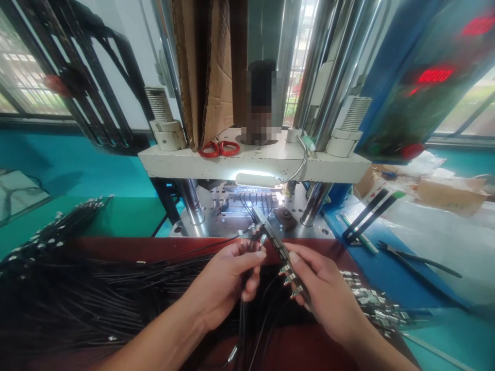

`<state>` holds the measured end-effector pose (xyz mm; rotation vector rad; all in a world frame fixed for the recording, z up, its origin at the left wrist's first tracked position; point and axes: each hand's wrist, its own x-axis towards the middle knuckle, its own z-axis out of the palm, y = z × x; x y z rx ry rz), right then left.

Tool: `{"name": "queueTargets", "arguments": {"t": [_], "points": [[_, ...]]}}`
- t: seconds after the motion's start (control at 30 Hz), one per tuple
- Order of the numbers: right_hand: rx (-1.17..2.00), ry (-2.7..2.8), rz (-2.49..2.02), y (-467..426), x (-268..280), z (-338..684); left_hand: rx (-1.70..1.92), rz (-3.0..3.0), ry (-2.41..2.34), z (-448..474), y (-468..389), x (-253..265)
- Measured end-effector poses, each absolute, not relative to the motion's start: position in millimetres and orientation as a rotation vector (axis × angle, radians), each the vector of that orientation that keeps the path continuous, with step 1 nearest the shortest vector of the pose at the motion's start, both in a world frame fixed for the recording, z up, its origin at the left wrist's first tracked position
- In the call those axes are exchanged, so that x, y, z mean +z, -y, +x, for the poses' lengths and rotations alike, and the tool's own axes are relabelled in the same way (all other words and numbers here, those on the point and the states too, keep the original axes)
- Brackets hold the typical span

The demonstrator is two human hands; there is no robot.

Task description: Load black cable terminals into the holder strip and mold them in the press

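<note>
My left hand (230,273) is closed around a few thin black cables (243,322), with small metal connector ends showing by its fingertips. The cables hang down below the hand. My right hand (328,293) grips a long, narrow metal bar fixture (277,245) with slots along its side, tilted up toward the left. Several small metal connectors (286,275) sit along the bar's lower part, close to my right thumb. The bar's upper end comes near the left fingertips; whether they touch it I cannot tell. Behind both hands, a lit metal mould (251,203) lies on the press bed.
Black cables (154,283) cover the table at left, and connector ends (375,304) lie at right. The white press plate (255,166) carries red-handled scissors (219,149) and a lamp (257,179). Steel columns (315,203) flank the bed. Pliers (417,263) rest on the blue surface.
</note>
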<state>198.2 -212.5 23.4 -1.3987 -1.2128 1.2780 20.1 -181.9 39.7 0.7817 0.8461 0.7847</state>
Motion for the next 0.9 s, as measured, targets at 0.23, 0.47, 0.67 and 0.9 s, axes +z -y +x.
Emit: {"name": "queueTargets", "arguments": {"t": [0.23,0.47,0.67,0.9], "points": [[1.305,1.219,-1.356,214.1,24.9,197.0,0.724,0.902,-0.948,17.3,183.3,46.1],[1.32,1.22,-1.346,214.9,23.9,196.5,0.586,0.893,-1.005,14.6,178.6,46.2],[1.33,1.224,-1.33,216.7,24.2,195.3,0.503,0.889,-0.984,15.2,177.2,47.9],[1.332,1.224,-1.309,217.1,23.9,193.0,0.462,0.859,-0.912,15.0,177.2,47.2]]}}
